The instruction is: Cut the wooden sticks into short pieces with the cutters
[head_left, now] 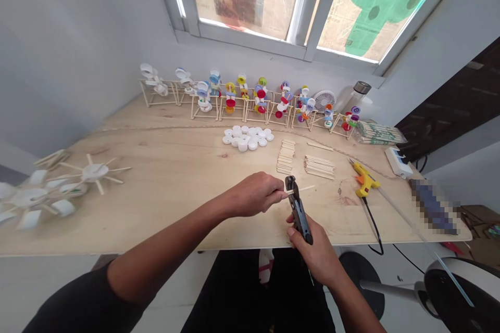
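As the left hand (255, 195) pinches it, a stick (307, 188) crosses the cutter (299, 212).

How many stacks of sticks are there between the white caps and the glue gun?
2. The left stack is beside the white caps; the right stack is nearer the yellow glue gun.

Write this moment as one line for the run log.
left hand: holds thin stick | right hand: grips dark hand tool | stick: across tool head | nearby: white caps, stick piles, yellow glue gun
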The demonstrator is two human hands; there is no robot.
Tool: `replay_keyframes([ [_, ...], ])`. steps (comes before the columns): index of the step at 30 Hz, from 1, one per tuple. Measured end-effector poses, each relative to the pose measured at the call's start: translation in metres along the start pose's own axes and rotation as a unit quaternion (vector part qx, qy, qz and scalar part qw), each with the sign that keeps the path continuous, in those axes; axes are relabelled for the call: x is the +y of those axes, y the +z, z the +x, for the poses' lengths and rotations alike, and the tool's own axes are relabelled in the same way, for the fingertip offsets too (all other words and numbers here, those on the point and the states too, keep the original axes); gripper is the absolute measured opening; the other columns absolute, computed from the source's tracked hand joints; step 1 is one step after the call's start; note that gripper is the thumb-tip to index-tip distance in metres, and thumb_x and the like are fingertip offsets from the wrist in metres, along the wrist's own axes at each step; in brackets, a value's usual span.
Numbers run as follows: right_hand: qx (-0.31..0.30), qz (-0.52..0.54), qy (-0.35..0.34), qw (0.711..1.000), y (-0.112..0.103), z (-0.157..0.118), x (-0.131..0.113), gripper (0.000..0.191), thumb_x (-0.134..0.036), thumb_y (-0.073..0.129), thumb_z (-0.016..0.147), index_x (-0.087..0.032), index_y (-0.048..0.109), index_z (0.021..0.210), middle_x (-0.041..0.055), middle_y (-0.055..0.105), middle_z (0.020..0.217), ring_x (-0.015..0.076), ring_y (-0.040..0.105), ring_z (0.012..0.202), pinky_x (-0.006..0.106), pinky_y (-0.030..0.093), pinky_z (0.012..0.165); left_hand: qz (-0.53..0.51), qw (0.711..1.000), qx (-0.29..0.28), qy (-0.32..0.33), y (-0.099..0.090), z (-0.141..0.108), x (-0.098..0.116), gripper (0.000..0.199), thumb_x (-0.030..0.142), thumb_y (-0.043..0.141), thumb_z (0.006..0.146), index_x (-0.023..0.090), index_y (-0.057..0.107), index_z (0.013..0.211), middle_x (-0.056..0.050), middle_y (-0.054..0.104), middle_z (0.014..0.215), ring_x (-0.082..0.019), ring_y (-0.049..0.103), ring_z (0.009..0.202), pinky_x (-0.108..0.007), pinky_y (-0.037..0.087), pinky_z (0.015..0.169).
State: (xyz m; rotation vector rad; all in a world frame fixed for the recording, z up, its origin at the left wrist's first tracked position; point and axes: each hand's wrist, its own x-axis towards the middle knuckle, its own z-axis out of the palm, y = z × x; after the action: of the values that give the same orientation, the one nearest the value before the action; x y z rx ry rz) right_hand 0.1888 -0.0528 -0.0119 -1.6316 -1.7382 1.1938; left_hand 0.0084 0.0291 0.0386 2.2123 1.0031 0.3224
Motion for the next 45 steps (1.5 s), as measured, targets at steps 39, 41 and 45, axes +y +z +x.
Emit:
replay_keyframes([
  [39, 0.073, -0.061, -0.026, 0.995, 0.016, 0.028, 0.007, 0.018, -0.034, 0.044, 0.081, -0.02, 0.047, 0.071, -0.0019, 0.052, 0.059, 0.0138, 0.047, 0.054, 0.023, 0.033, 0.053, 0.07, 0.996, 0.046, -0.014, -0.004, 0.012, -0.022, 0.029, 0.032, 0.044, 0.083, 0.017, 0.05, 0.059, 0.0, 0.049, 0.05, -0.01, 0.04, 0.045, -0.022, 0.021, 0.046],
  [41, 0.071, -0.068, -0.021, 0.995, 0.018, 0.029, 0.009, 0.018, -0.035, 0.043, 0.082, -0.02, 0.047, 0.072, -0.0017, 0.052, 0.059, 0.0143, 0.047, 0.054, 0.023, 0.034, 0.053, 0.064, 0.997, 0.037, -0.011, -0.003, 0.012, -0.025, 0.029, 0.031, 0.042, 0.084, 0.017, 0.05, 0.06, 0.001, 0.048, 0.05, -0.01, 0.04, 0.045, -0.021, 0.022, 0.046],
  [45, 0.071, -0.087, -0.012, 0.994, 0.02, 0.03, 0.012, 0.02, -0.036, 0.042, 0.083, -0.02, 0.046, 0.071, -0.0024, 0.049, 0.056, 0.0144, 0.047, 0.052, 0.023, 0.032, 0.052, 0.052, 0.998, 0.031, -0.014, -0.002, 0.016, -0.029, 0.029, 0.031, 0.041, 0.085, 0.017, 0.051, 0.062, 0.001, 0.048, 0.05, -0.009, 0.039, 0.045, -0.021, 0.024, 0.046],
])
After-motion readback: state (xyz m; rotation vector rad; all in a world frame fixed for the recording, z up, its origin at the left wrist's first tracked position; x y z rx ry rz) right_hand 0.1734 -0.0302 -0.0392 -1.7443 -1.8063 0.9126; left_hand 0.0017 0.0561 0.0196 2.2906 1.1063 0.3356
